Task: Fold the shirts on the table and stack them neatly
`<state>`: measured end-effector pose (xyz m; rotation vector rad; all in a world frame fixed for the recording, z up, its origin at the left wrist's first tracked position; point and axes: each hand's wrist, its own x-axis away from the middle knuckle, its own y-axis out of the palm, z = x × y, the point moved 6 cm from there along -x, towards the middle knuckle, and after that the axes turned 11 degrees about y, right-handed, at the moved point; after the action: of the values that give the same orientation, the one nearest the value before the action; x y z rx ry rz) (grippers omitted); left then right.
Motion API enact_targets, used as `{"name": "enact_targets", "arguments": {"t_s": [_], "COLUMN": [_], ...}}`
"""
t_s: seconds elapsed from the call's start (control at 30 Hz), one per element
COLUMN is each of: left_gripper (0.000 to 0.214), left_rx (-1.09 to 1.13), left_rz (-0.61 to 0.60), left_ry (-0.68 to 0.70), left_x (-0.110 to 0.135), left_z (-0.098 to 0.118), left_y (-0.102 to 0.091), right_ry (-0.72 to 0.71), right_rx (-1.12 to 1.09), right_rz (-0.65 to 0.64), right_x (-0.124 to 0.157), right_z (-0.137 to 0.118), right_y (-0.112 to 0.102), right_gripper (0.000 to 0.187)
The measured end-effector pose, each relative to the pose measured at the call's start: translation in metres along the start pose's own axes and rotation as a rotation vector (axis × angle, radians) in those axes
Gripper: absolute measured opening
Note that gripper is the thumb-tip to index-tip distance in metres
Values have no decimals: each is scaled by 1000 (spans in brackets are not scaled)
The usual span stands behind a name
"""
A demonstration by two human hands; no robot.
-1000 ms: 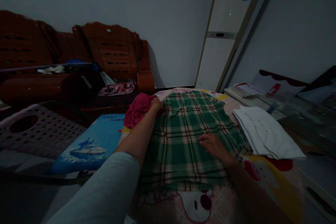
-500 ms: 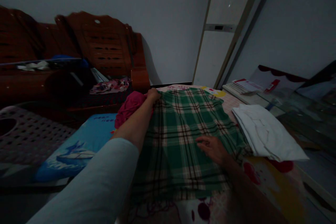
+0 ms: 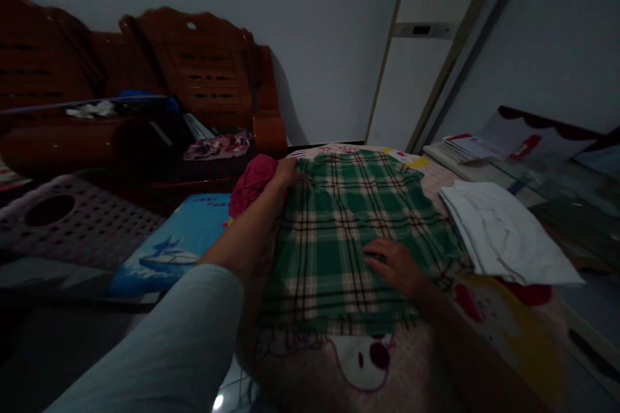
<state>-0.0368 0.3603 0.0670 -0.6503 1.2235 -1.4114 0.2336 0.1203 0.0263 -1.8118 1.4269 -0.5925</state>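
A green plaid shirt (image 3: 334, 242) lies spread on a patterned cloth. At its far left corner, my left hand (image 3: 285, 174) is closed on the fabric, though its fingertips are small and dim. My right hand (image 3: 394, 264) is over the middle right of the shirt, palm down and lightly curved, with thumb and fingers apart and nothing held. Beside my left wrist is a bunched crimson cloth (image 3: 254, 182). To the right of the shirt rests a folded white garment (image 3: 508, 232).
The patterned cloth (image 3: 358, 361) covers the surface under the shirt. On the left are a blue printed cushion or packet (image 3: 169, 251) and a woven pink basket (image 3: 92, 219). Behind stands a wooden bench (image 3: 208, 77). Papers (image 3: 469, 147) and a glass-topped table (image 3: 566, 187) are at right.
The shirt's near edge sits farther from me and looks straighter. My left hand remains at the far left corner; my right hand stays over the shirt, its fingers slightly more bent. The view has shifted.
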Motion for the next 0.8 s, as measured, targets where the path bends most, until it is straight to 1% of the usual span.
{"name": "enact_targets", "arguments": {"t_s": [0.1,0.17,0.23,0.3,0.37,0.43,0.47,0.53,0.63,0.73,0.8], "left_gripper": [31,24,19,15,13,11,11,17,20,12,14], "left_rx": [28,142,301,444,519,522,490,380,220,141,108], "left_rz": [-15,-73,-197,-364,-518,-608,-616,-572,-479,-444,-421], "left_ry": [126,219,295,399,534,669,717,768,784,810,813], "left_x": [35,66,102,142,182,216,228,245,256,261,262], "left_z": [20,41,67,98,128,151,159,168,172,176,177], "left_y": [-10,-11,-6,2,9,13,15,16,17,20,22], "right_ry": [25,52,92,127,135,130,129,117,57,28,28], "right_rx": [-12,-38,-65,-70,-49,-13,6,40,75,116,122], "right_rz": [42,101,171,229,223,161,128,74,40,117,182], "right_x": [0,0,2,6,14,26,33,50,73,88,92], "right_z": [-1,0,2,4,3,3,3,7,18,35,45], "right_y": [-6,-16,-29,-46,-59,-66,-68,-68,-62,-58,-58], "right_gripper": [19,19,20,21,21,21,21,24,32,36,31]}}
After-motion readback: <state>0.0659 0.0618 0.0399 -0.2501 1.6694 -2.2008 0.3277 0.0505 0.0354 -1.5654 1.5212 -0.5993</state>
